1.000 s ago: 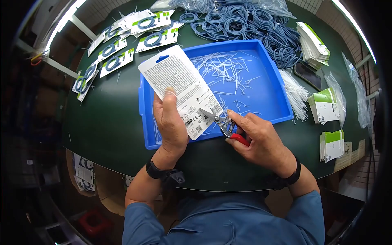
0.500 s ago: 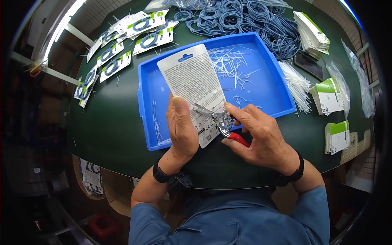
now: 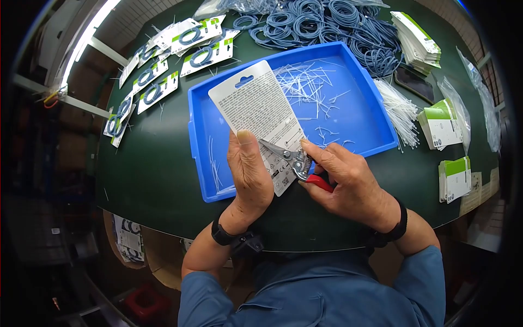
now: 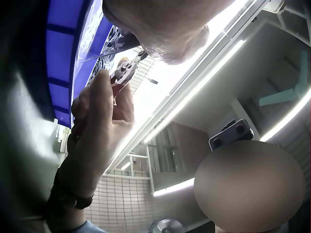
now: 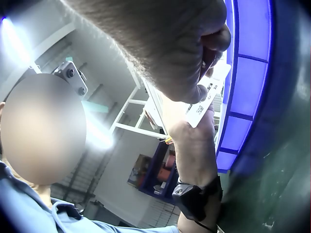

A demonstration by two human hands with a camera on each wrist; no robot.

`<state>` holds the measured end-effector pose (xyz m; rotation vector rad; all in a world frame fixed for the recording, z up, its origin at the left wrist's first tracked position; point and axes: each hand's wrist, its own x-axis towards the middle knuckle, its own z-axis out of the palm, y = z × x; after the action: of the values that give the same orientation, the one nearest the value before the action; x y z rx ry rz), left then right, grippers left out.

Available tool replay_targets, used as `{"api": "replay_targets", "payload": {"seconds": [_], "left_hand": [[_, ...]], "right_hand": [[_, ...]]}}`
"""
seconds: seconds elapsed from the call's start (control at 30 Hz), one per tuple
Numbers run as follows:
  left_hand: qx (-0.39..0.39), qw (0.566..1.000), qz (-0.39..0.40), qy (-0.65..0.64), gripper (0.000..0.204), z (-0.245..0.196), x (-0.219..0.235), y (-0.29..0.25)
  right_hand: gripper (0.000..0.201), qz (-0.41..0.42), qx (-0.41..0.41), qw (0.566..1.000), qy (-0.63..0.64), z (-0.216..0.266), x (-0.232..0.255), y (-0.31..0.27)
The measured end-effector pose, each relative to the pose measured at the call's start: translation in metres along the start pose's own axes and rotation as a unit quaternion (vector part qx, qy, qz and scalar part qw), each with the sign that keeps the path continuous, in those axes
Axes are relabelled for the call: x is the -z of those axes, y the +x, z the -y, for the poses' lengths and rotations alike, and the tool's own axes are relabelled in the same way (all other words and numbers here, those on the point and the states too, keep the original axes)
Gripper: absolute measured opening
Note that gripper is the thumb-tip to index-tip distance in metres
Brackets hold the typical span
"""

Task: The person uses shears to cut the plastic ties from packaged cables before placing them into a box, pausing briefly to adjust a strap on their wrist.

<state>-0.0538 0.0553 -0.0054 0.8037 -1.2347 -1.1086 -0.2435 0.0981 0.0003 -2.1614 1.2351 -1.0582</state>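
In the head view my left hand [image 3: 251, 173] holds a white printed card [image 3: 253, 103] upright, thumb on its text side, the other fingers hidden behind it. The card has a blue-looking hang slot at its top. My right hand [image 3: 351, 182] grips red-handled cutters [image 3: 318, 182], whose metal blades lie across the lower part of the card and point toward my left thumb. The left wrist view shows the cutters [image 4: 125, 72] in the right hand [image 4: 99, 116]. In the right wrist view the card [image 5: 204, 104] shows beside the right hand [image 5: 180, 48].
Behind the card is a blue tray [image 3: 370, 136] with loose white ties [image 3: 305, 82]. Coiled blue cables [image 3: 327, 27] lie at the back, carded cables [image 3: 158, 92] at the left. White ties [image 3: 397, 111], a phone [image 3: 414, 84] and card stacks [image 3: 455, 179] are at the right.
The card and left hand have moved right, and the card stands more upright than a second ago. The cutters now lie farther up on the card. Both hands keep their hold.
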Motion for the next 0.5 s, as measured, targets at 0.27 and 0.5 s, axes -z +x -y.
{"api": "replay_targets", "payload": {"seconds": [0.27, 0.5], "left_hand": [[-0.011, 1.000, 0.023, -0.012, 0.045, 0.004, 0.021, 0.017], [0.052, 0.986, -0.053, -0.152, 0.026, -0.011, 0.036, 0.041]], "right_hand": [[0.075, -0.017, -0.008, 1.000, 0.022, -0.002, 0.015, 0.005], [0.077, -0.067, -0.009, 0.996, 0.062, -0.009, 0.039, 0.017]]}}
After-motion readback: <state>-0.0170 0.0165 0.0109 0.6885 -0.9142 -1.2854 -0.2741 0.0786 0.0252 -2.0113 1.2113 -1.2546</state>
